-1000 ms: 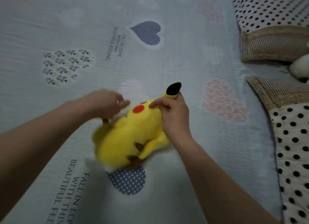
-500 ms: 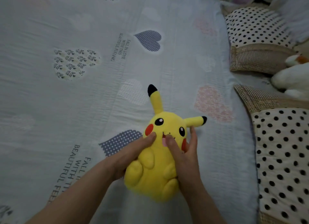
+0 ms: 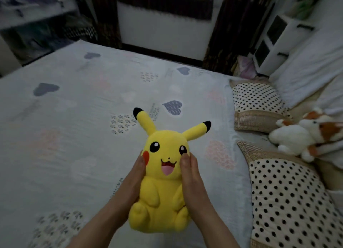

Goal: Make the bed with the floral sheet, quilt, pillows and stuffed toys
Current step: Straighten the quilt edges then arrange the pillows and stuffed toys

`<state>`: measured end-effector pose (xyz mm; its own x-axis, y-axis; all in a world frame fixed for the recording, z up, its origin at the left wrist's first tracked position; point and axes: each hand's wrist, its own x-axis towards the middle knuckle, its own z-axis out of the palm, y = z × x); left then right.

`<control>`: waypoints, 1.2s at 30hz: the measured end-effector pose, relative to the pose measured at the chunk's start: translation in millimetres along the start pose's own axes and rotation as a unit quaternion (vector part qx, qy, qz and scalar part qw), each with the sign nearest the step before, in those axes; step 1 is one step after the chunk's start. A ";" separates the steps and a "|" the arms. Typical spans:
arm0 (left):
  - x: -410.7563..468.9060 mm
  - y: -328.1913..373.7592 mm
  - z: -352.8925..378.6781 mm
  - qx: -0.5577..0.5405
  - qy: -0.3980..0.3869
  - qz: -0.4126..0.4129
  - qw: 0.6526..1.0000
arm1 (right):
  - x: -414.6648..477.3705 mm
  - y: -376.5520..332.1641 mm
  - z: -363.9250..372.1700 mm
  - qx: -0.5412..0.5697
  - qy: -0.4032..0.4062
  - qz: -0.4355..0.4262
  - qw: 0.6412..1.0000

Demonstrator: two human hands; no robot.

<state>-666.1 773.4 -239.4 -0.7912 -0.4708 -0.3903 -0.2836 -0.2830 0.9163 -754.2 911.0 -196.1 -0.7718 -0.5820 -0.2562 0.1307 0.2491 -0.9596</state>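
You hold the yellow toy upright between left hand and right hand, left of the dotted pillows; next, I think, set it beside them.

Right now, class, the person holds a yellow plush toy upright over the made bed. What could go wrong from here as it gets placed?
1. The yellow plush toy is only pressed between the left hand and right hand at its sides; being soft and round-bottomed, it may topple once released.
2. Setting it down carelessly could wrinkle the smooth heart-print quilt.
3. Near the polka-dot pillows, it might knock the white and orange stuffed toy.
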 end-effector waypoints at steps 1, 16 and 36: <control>-19.3 20.8 6.3 -0.012 -0.001 0.001 1.000 | -8.9 -16.7 -1.5 0.003 -0.002 -0.009 1.000; -236.3 139.8 -12.0 -0.108 -0.013 0.191 0.975 | -174.9 -170.8 40.4 -0.018 -0.066 -0.143 0.987; -391.2 139.9 -289.3 -0.192 0.141 0.230 0.944 | -245.5 -210.5 352.6 -0.052 -0.189 -0.159 0.968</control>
<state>-239.5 676.2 15.2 -0.5917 -0.8060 -0.0167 0.3151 -0.2503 0.9155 -372.8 728.5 27.8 -0.4777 -0.8785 0.0075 -0.1550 0.0758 -0.9850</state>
